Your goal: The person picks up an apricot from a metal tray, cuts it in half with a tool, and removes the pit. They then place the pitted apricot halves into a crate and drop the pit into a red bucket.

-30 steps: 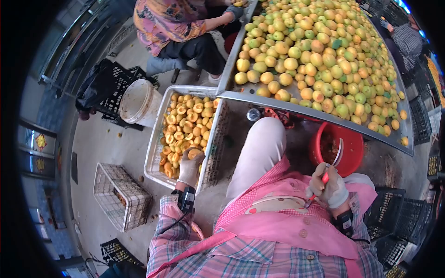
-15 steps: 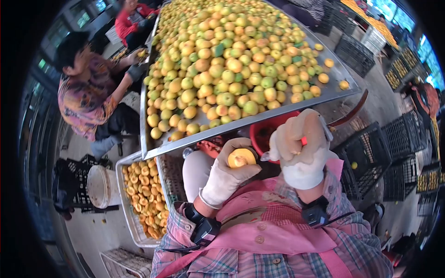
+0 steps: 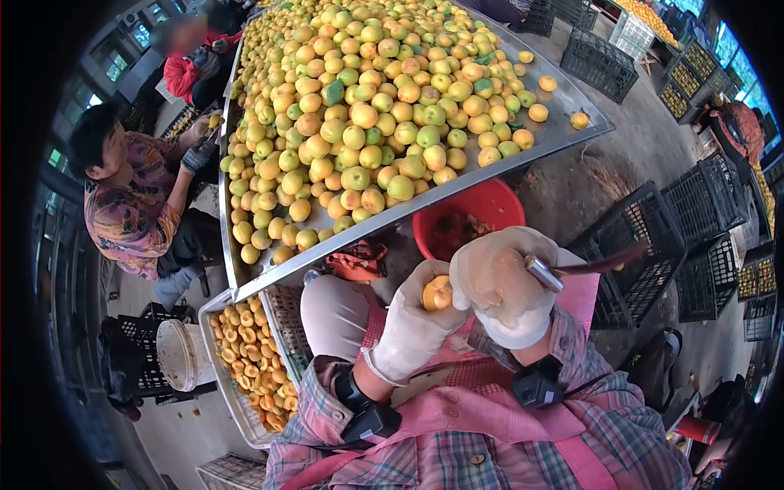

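My left hand (image 3: 415,327), in a whitish work glove, is closed around an apricot (image 3: 438,294) with orange skin. Touching or nearly touching it from the right, my right hand (image 3: 502,286) is gloved too and closed in a fist. Out of its right side sticks a hand tool (image 3: 545,274) with a metal collar and a long, curved, dark reddish-brown part. The tool's other end is hidden by the right hand and the fruit. Both hands are above my lap, over a pink apron (image 3: 490,416).
A metal-edged table (image 3: 359,237) bears a heap of apricots (image 3: 367,122). Beneath its edge stands a red basin (image 3: 510,208) with scraps. At left are a crate (image 3: 219,371) of apricot halves, a white bucket (image 3: 173,355) and a seated person (image 3: 131,196). Black crates (image 3: 637,237) stand at right.
My hands have come together; the right hand has moved left and down to the apricot, turning the tool. The view has shifted, showing more of the red basin.
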Tool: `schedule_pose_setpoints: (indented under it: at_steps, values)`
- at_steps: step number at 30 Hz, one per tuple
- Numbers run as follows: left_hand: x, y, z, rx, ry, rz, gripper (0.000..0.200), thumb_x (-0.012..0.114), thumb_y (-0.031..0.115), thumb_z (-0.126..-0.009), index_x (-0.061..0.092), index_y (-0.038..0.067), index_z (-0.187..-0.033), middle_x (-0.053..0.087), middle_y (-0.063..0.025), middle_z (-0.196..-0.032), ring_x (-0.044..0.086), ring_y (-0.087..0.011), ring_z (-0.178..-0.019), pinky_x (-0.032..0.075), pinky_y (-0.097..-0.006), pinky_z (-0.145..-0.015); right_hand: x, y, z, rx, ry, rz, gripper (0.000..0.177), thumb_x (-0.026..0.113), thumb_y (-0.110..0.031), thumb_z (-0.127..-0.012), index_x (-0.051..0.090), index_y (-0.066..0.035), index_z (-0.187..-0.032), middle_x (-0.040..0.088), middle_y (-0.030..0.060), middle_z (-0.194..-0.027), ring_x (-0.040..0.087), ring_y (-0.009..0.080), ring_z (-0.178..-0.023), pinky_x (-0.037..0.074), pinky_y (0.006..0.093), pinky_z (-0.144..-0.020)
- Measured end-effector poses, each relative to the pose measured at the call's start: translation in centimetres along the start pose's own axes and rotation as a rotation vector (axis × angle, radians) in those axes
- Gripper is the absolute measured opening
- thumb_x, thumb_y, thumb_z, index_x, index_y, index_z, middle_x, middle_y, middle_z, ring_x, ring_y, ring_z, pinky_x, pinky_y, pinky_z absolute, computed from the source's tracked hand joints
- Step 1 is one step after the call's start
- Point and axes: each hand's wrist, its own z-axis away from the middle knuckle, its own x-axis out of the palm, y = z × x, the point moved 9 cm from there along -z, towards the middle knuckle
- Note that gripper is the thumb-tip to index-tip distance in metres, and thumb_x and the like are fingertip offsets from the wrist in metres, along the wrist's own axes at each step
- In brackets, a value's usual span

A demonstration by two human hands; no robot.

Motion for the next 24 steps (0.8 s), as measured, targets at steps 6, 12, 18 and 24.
schedule_pose_setpoints:
  at_steps: [6,12,18,24]
  values:
    - [0.9,-0.9,0.3,-0.132,-0.068,0.007,0.042,0.074,0.005,-0.078,0.055,0.003,-0.115,0.061,0.0010,-0.097,0.056,-0.0066,-0.085,0.049,-0.0236,-0.076,0.2,1.8,0.5,0.139,-0.063,-0.026,0.008,0.059,-0.002,-0.088,0.055,-0.004,-0.082,0.050,-0.0005,-0.065,0.052,0.0120,-0.055,0.040,0.0250,-0.049]
    - [2.1,-1.2,0.5,-0.220,-0.286,0.005,0.041,0.073,0.002,-0.078,0.054,0.003,-0.116,0.061,0.0002,-0.100,0.057,-0.0068,-0.087,0.049,-0.0236,-0.077,1.0,4.2,0.0,0.404,-0.002,-0.743,0.037,0.046,-0.025,-0.101,0.041,-0.009,-0.068,0.030,-0.0023,-0.050,0.029,0.0111,-0.039,0.028,0.0272,-0.039]
    - [2.2,-1.8,1.1,-0.289,-0.364,0.034,0.040,0.076,0.004,-0.076,0.057,0.004,-0.111,0.062,0.0000,-0.098,0.058,-0.0082,-0.087,0.049,-0.0244,-0.076,1.1,4.3,0.4,0.431,-0.008,-0.809,0.044,0.040,-0.037,-0.103,0.038,-0.012,-0.066,0.027,-0.0042,-0.050,0.024,0.0097,-0.039,0.026,0.0266,-0.038]
    - [2.3,-2.9,1.8,-0.408,-0.442,0.080,0.047,0.079,0.011,-0.075,0.055,0.005,-0.114,0.061,-0.0009,-0.099,0.056,-0.0084,-0.087,0.048,-0.0247,-0.077,0.6,4.9,0.9,0.484,0.124,-0.802,0.048,0.035,-0.040,-0.104,0.036,-0.015,-0.063,0.028,-0.0062,-0.047,0.023,0.0080,-0.035,0.024,0.0257,-0.035]
